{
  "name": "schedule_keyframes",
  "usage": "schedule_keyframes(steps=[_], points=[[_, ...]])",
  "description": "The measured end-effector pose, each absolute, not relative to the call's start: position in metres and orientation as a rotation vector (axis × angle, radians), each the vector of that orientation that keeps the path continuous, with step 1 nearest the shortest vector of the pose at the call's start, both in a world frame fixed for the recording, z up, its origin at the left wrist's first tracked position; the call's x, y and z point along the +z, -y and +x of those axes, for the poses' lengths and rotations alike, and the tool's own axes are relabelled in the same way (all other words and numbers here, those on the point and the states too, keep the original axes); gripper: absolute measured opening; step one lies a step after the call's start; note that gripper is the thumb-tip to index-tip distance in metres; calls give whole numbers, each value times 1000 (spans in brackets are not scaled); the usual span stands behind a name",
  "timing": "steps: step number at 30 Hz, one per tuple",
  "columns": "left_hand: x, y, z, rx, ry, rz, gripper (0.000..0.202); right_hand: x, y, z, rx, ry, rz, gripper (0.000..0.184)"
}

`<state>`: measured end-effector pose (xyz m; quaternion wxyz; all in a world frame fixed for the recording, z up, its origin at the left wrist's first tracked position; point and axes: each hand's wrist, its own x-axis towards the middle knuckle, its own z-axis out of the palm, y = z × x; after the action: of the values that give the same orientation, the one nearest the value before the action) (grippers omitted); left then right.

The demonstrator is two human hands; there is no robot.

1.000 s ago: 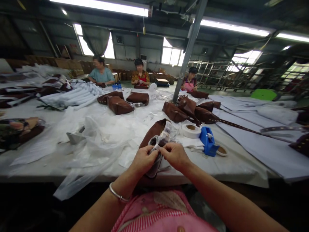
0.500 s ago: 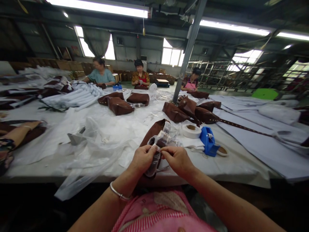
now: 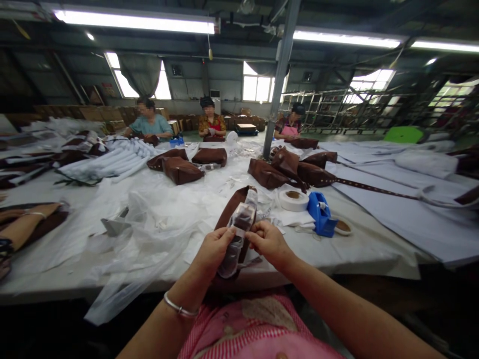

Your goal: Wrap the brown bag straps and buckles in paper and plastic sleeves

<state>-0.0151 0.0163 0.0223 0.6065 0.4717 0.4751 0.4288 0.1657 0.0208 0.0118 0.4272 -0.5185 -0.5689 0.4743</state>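
A brown leather bag point(image 3: 227, 207) lies at the table's near edge, in front of me. Over it is a plastic-wrapped strap point(image 3: 232, 257), folded into a long bundle with a pale band round its middle. My left hand point(image 3: 214, 250) is closed on the left side of this bundle, thumb on top near the band. Pinched at the right side of the band are the fingers of my right hand point(image 3: 270, 243); whether they hold the band's end or the plastic is hidden. Both hands are close together, just above the bag.
Right of my hands are a white tape roll point(image 3: 294, 200) and a blue tape dispenser point(image 3: 321, 215). Crumpled clear plastic point(image 3: 149, 224) spreads to the left. More brown bags point(image 3: 182, 170) lie farther back. A co-worker's arm point(image 3: 32, 224) reaches in at left; several people sit across the table.
My hands have moved slightly apart, and the pale band round the wrapped strap now shows between them. The bundle lies more openly in view. The whole view has shifted a little.
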Motion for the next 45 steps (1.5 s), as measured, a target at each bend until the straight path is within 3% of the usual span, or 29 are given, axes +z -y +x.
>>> schedule_keyframes(steps=[5, 12, 23, 30, 38, 45], points=[[23, -18, -21, 941, -937, 894, 58, 17, -25, 163, 1366, 1437, -998, 37], [19, -20, -23, 926, -963, 836, 54, 20, -35, 158, 1493, 1386, -916, 31], [27, -14, -18, 854, -1131, 1290, 76, 8, -39, 146, 1185, 1575, -1247, 22], [30, -30, -43, 830, -1539, 1713, 57, -2, -46, 170, 1021, 1641, -1338, 32], [-9, -45, -56, 484, -1923, 1839, 53, -34, -37, 161, 1297, 1543, -1066, 39], [-34, -66, -71, 483, -1725, 1840, 52, -65, -57, 183, 1217, 1475, -1383, 37]])
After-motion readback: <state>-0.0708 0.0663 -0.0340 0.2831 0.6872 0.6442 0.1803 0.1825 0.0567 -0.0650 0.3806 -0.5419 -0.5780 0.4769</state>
